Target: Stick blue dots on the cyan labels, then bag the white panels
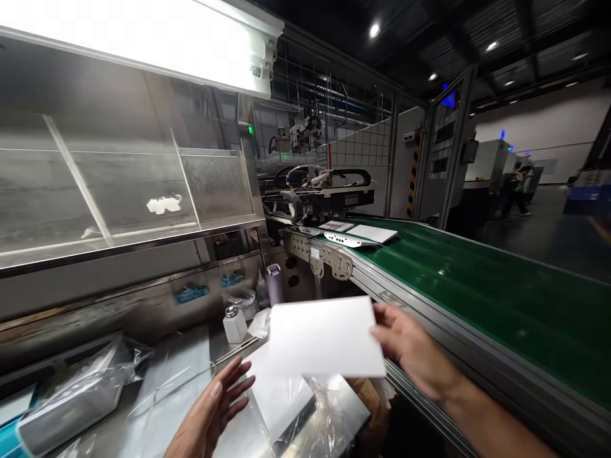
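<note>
Head view: white sheet [319, 337], long axis running left to right, pinched at its right short edge by the right hand [410, 346], fingers half-curled. Left hand [212, 407], open, fingers spread, holding nothing, lies just below the sheet's left end. Green conveyor belt [477, 280] at right.

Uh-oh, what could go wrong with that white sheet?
The right hand holds the white sheet by one edge, and the left hand is open, so the sheet might slip. It could then land on the plastic wrap or the green belt and get marked. A swinging hand might also knock over the small bottle.
</note>
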Available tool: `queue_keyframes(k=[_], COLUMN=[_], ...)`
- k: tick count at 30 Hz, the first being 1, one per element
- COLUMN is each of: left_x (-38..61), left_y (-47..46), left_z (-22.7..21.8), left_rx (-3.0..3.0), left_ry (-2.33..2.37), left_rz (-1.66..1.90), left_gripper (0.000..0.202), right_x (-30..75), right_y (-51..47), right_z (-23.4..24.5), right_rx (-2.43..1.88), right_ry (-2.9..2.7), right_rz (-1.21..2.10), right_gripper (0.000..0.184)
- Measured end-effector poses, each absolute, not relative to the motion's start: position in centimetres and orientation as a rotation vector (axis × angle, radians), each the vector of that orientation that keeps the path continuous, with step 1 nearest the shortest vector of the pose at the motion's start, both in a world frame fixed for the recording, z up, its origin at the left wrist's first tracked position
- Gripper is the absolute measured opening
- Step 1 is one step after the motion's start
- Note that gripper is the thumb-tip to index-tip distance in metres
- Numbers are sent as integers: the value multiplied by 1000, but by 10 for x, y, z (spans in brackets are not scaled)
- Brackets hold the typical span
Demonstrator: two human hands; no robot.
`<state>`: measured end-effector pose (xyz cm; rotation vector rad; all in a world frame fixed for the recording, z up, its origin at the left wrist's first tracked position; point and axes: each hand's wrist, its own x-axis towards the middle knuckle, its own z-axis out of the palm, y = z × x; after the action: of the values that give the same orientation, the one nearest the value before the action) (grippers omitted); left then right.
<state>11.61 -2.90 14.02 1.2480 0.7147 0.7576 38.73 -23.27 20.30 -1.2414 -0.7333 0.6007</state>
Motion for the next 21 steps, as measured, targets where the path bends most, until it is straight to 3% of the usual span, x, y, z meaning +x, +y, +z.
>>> queue_keyframes(k=[2, 5, 12, 15, 18, 21], left_x=[121, 115, 93, 98, 110, 116], left_y=[-36, -42, -36, -39, -61, -99], left_z=[136, 127, 111, 114, 116, 109], left_rx=[1148, 1102, 1208, 1451, 1769, 1784], left_ry=[683, 693, 655, 731, 820, 645], left_rz=[779, 779, 724, 763, 852, 838], left_gripper=[64, 63, 57, 58, 74, 81], right_x=[352, 325, 329, 325, 320, 317], right_y=[-223, -219, -215, -217, -215, -206], right_z=[177, 152, 136, 130, 124, 119], right_rx=[-1133, -1097, -1213, -1159, -1160, -1127], right_ry=[-762, -748, -637, -533, -512, -510], right_rz=[890, 1045, 1477, 1510, 1481, 1432], right_gripper=[30, 41, 50, 47, 49, 56])
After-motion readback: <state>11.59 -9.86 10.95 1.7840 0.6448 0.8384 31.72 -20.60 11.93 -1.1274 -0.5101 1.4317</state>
